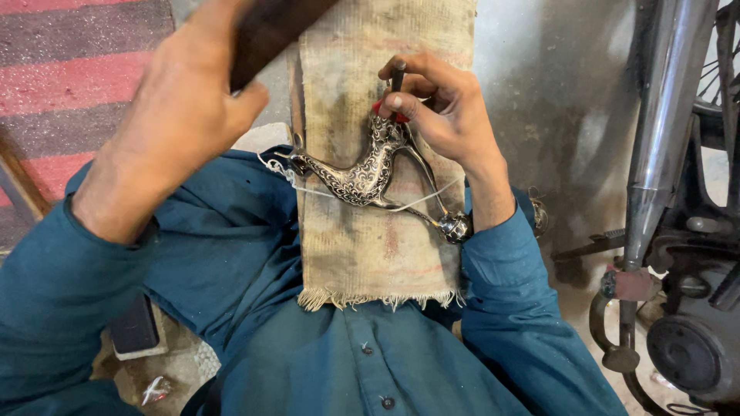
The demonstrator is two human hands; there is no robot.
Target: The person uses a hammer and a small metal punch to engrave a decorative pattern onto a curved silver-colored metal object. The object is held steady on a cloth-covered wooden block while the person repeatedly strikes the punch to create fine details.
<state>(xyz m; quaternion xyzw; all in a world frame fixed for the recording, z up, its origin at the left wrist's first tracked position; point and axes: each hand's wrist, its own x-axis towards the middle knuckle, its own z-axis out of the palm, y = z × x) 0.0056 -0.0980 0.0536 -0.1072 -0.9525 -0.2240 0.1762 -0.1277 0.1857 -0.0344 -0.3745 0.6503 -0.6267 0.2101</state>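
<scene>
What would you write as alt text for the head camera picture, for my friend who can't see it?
A person's right hand holds a thin dark punch-like tool upright against an engraved silver deer-shaped ornament, which lies on a worn cloth-covered board across their lap. Their left hand grips a dark wooden handle raised above it. A motorcycle stands alongside.

Dark wooden tool [270,31] in left hand [181,115]: upper end cut off by top edge, kind not determinable. Slim dark punch [398,77] mostly hidden inside right hand [439,108]; tip contact on ornate metal piece [362,177] obscured by fingers. Motorcycle [678,231] cropped at right edge. Board under cloth [370,254] mostly covered.
</scene>
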